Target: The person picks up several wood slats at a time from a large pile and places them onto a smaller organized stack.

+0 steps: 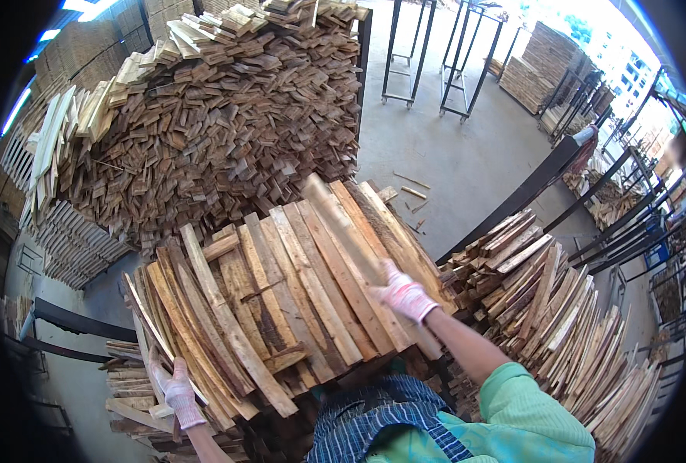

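Note:
A layer of rough wooden slats (pixel 297 270) lies side by side on a stack in front of me. My right hand (pixel 406 293), in a pale glove with pink marks, is closed around the near part of a slat (pixel 339 224), which slants away over the others and is smeared by motion. At the stack's left edge is my left hand (pixel 177 392), gloved alike. Its thumb and fingers close about a thin, pale-edged slat (pixel 148 315) on the outer side; the fingers are partly hidden. A short crosswise piece (pixel 285 359) lies on the layer's near side.
A tall heap of wood pieces (pixel 227 131) rises behind the stack. More slats (pixel 590 339) are piled at the right, beside a dark metal bar (pixel 513 204). Another bar (pixel 81 320) juts in from the left. Wheeled metal frames (pixel 455 85) and loose scraps (pixel 414 191) are on the floor.

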{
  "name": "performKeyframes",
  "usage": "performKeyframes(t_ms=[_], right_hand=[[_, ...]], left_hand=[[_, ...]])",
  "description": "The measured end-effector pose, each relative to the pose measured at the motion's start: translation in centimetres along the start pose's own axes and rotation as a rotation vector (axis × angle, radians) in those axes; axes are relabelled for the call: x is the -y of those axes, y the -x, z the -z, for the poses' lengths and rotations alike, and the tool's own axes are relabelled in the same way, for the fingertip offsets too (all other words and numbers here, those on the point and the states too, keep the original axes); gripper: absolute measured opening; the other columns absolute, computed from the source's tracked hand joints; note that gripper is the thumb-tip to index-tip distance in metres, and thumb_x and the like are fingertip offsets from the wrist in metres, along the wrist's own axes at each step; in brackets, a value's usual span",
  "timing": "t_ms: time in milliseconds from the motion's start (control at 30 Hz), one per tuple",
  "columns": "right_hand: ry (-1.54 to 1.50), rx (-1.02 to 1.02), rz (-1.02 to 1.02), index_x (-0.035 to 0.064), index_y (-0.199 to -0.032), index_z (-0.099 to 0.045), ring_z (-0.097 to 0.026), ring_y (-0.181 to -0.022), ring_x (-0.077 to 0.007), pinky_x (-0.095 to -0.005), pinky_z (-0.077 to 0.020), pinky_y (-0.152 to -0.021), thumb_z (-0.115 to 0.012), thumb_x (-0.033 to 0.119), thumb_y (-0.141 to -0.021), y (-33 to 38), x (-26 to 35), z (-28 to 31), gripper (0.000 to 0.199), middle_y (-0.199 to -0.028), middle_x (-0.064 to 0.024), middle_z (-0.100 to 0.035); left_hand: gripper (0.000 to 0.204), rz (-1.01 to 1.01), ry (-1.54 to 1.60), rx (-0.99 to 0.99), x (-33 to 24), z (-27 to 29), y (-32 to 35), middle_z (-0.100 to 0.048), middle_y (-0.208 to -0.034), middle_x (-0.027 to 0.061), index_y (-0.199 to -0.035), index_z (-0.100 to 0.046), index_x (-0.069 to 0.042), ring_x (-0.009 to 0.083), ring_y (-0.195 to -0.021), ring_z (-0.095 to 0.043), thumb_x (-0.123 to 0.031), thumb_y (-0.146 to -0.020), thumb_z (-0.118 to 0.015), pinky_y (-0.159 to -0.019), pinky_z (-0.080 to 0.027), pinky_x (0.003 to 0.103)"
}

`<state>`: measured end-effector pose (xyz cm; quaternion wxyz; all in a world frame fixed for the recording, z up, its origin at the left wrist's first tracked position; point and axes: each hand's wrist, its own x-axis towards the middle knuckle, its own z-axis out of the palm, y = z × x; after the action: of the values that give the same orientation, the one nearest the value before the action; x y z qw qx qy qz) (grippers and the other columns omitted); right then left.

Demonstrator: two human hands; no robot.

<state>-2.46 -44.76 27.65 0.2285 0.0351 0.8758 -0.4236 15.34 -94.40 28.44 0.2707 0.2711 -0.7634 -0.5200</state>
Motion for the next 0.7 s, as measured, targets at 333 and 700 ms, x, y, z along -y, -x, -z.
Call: performKeyframes(t_ms=[333, 700], right_hand=[[0.398, -0.203, -0.167, 0.0104, -0.154, -0.027, -0.060, -0.117, -0.0435, -0.0480, -0.0486, -0.098, -0.066, 0.040, -0.093, -11.1, -12.7, 8.6, 0.078, -0.125, -0.0306, -0.060], [0.266, -0.047, -0.041, 0.0057, -0.146, -0.035, -0.062, -0.113, -0.0457, -0.0495, -0.0496, -0.095, -0.063, 0.041, -0.093, -11.8, -13.4, 15.3, 0.070, -0.121, -0.0301, -0.064]], left_hand=[[0.064, 0.230, 0.337, 0.293, -14.9, -26.8, 16.7, -0.050, -0.132, 0.0115, -0.147, -0.040, -0.007, 0.0148, -0.093, -0.058, 0.000, -0.088, -0.064, -0.074, -0.056, 0.026], [0.074, -0.371, -0.774, 0.385, -10.8, -55.9, 22.3, -0.049, -0.138, 0.0244, -0.140, -0.049, 0.001, 0.0416, -0.123, -0.048, -0.046, -0.085, -0.068, -0.105, -0.035, 0.057]])
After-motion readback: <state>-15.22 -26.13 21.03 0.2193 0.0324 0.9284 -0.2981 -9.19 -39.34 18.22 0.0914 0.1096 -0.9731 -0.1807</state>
